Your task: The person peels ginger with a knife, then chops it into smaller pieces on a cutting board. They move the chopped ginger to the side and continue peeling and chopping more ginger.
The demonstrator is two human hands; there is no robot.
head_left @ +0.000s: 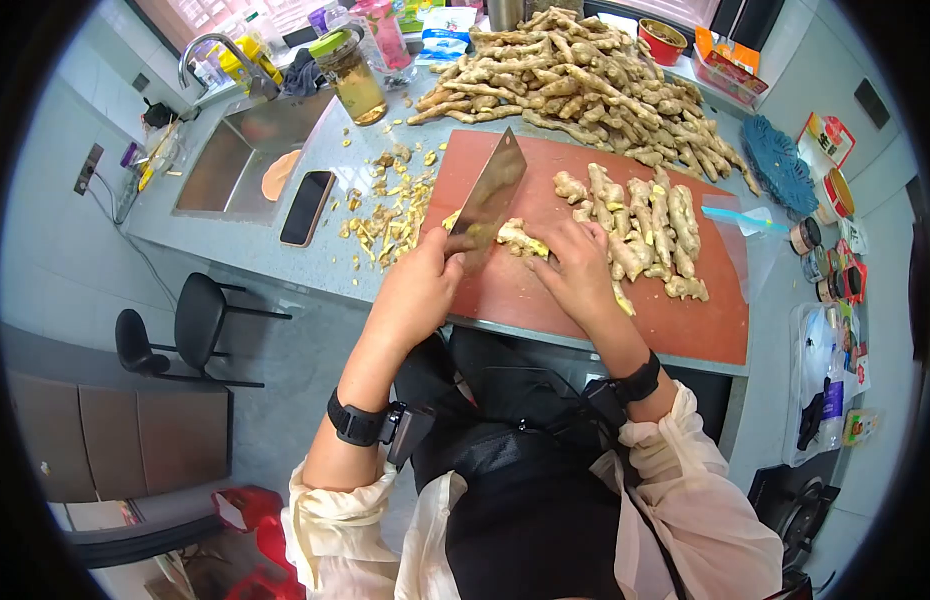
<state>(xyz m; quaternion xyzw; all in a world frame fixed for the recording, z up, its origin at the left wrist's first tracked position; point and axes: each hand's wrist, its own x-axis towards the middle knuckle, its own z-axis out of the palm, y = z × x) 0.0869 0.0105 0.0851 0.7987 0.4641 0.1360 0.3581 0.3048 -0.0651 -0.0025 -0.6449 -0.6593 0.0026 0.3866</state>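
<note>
My left hand (422,287) is wrapped round the handle of a cleaver (492,185), its broad blade upright over the red cutting board (595,335). In my right hand (577,268) a piece of ginger (520,238) is pressed to the board, just right of the blade; my fingers partly cover it. A small cut bit of ginger (451,220) shows at the blade's left side. To the right of my right hand, several ginger roots (640,225) lie in rows on the board. Whether the blade's edge touches the held piece cannot be made out.
A large heap of ginger (575,80) stands behind the board. Ginger trimmings (390,205) lie to its left, beside a phone (307,208) and a sink (210,180). A lidded jar (353,85) stands behind them. A clear zip bag (740,235) and blue dish (775,165) are right.
</note>
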